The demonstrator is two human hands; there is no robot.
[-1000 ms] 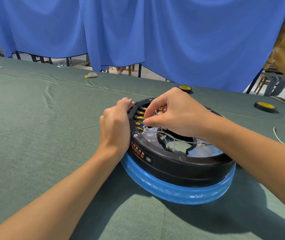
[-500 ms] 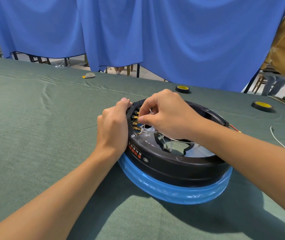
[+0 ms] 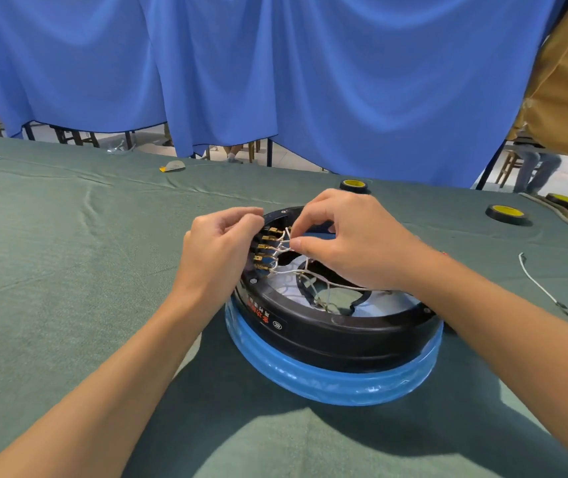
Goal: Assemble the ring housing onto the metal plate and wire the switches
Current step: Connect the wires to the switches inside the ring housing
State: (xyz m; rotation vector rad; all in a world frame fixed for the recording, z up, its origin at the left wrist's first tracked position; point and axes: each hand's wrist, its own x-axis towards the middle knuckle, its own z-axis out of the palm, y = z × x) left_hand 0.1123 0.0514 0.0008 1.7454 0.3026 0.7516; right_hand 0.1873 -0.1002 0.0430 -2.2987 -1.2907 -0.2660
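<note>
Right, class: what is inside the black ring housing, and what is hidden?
Brass terminals line the left inner wall of the black ring housing, white wires run to them, and a patterned plate shows below. The right hand covers the far interior.

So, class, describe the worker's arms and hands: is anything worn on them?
Nothing is worn. The left hand and right hand are bare, with no gloves, rings or watch showing. The left forearm and right forearm are bare too; no sleeve is in view.
</note>
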